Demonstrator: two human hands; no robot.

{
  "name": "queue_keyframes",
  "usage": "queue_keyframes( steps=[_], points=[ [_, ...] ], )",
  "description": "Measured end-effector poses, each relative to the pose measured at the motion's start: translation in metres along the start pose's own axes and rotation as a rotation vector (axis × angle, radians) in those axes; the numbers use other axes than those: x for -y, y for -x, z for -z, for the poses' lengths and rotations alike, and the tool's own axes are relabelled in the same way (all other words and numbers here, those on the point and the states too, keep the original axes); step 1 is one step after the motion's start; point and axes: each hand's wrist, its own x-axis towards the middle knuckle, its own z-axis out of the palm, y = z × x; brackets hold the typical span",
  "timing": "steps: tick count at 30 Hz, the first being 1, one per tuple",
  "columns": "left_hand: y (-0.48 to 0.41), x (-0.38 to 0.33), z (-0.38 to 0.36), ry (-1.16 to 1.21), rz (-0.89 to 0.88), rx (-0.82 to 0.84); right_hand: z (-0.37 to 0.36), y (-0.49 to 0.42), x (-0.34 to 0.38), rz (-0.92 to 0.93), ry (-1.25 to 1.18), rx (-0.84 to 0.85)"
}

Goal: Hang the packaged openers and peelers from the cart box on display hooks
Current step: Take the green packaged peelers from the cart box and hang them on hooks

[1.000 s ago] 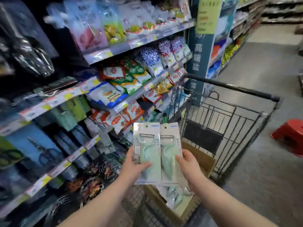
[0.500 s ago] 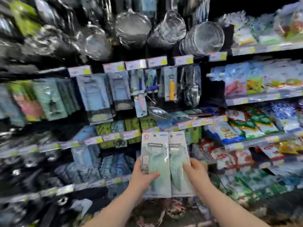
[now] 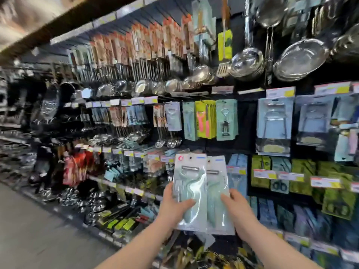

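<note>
Since half a second ago the view has swung left along the shelving. The grey aisle floor (image 3: 38, 230) now shows far down and to the left of the hanging yellow card with a pink peeler (image 3: 205, 121). The round steel strainers (image 3: 302, 59) hang above that card and to its right. The cart seen a second ago is out of view. The hold itself is unchanged: both packs stay side by side, raised before the shelves, straight below the yellow card and not yet on a hook.

The left hand (image 3: 175, 205) grips the left mint-green peeler pack (image 3: 191, 183) near its lower edge, with the thumb across the clear front and the fingers hidden behind. The right hand (image 3: 236, 207) grips the right mint-green peeler pack (image 3: 217, 191) the same way.

Each pack is a tall pale card under a glossy clear blister, holding a Y-shaped peeler with a steel blade across the top. The left pack bears a red mark at its top left corner and a small hang hole beside it. Its inner edge lies just over the right pack's. Both stand roughly upright.
</note>
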Motion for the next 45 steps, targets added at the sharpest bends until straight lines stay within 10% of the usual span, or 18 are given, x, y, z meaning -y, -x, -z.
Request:
queue_keyframes(
  steps=[21,45],
  points=[
    [-0.28,-0.01,0.12,0.11,-0.149,-0.184,-0.19,-0.287,0.068,0.246,0.027,0.108],
    [-0.522,-0.012,0.164,0.179,-0.249,-0.048,-0.293,-0.496,0.132,0.368,0.005,-0.196]
  ],
)
